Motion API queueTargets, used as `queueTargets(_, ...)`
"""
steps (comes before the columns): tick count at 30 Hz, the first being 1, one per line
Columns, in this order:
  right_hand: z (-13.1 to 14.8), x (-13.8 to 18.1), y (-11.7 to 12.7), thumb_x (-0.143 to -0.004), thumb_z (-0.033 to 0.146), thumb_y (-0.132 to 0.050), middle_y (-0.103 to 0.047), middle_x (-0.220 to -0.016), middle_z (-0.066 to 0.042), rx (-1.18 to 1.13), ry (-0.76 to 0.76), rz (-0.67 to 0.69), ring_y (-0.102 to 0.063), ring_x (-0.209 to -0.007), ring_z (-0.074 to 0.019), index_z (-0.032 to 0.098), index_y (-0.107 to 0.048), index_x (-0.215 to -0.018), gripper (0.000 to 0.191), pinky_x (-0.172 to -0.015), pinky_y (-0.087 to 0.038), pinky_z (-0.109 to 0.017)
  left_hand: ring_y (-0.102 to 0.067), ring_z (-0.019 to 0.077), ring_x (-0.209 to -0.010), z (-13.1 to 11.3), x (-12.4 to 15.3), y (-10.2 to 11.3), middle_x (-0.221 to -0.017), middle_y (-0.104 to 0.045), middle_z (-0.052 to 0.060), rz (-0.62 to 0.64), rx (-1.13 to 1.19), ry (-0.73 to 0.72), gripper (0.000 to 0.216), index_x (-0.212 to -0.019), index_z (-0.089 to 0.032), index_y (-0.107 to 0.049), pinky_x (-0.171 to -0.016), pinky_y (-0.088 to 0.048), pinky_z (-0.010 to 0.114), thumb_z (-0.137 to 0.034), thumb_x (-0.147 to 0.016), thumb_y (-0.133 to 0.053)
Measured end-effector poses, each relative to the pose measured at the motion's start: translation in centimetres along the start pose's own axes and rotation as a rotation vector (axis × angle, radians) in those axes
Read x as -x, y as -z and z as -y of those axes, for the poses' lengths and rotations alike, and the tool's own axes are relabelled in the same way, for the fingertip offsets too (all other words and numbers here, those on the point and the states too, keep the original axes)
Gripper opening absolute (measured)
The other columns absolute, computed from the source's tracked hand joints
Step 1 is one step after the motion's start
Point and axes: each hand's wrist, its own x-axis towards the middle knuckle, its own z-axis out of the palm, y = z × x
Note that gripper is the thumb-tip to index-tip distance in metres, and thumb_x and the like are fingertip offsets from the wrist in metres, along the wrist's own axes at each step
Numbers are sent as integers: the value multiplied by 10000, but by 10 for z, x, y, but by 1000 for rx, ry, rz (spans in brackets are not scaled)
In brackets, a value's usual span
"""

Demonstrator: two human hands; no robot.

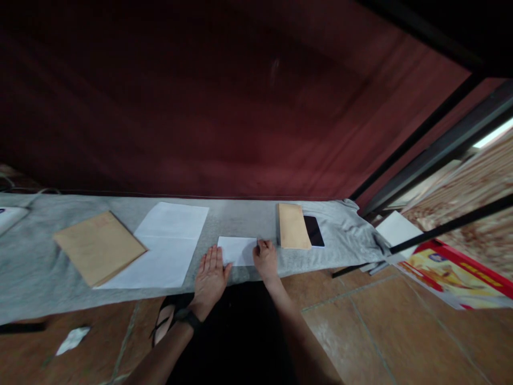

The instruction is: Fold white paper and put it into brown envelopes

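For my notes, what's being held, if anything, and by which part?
The left hand lies flat at the left edge of the small white paper, not gripping; the right hand curls at its right edge; whether it grips is unclear.

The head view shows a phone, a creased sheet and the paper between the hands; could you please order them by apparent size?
1. Creased sheet
2. Paper
3. Phone, though partly covered
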Motion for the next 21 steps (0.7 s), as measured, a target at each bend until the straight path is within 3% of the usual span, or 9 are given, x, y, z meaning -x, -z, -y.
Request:
queueTargets(7, 10, -9, -2, -896, 206, -492, -737, -950, -127, -230, -197, 45, -701, -839, -222, 155, -700, -1089, 288, -741, -508, -294, -280, 339, -1473, -2, 0, 1, -1523, -390, 262, -3, 31, 9, 665, -1468, 12, -387, -1183, -257, 533, -433, -978, -324)
queueTargets(14, 7, -15, 9, -892, 262, -475, -718, -704, 9, -398, -130, 70, -672, -682, -159, 211, -738, -826, 275, -579, -474, -210, -272, 336, -1477, 1, -2, 4, -1533, -391, 238, 10, 128, 43, 635, -1449, -22, -434, -1195, -238, 542, -435, -971, -360)
queueTargets(18, 19, -8, 37, -946, 274, -442, -714, -923, -59, -468, -64, -85, -670, -801, -165, 175, -719, -1037, 308, -715, -516, -239, -289, 309, -1475, -13, -16, 27, -1550, -385, 197, 61, 443, 227, 638, -1436, -72, -467, -1197, -267, 517, -494, -966, -377)
queueTargets(21, 38, 6, 58, -980, 251, -408, -662, -1008, -89, -432, 98, -210, -650, -879, -187, 187, -687, -1170, 343, -808, -521, -289, -416, 280, -1413, -39, -30, 54, -1536, -433, 139, 150, 931, 378, 640, -1482, -158, -420, -1119, -410, 463, -521, -954, -430)
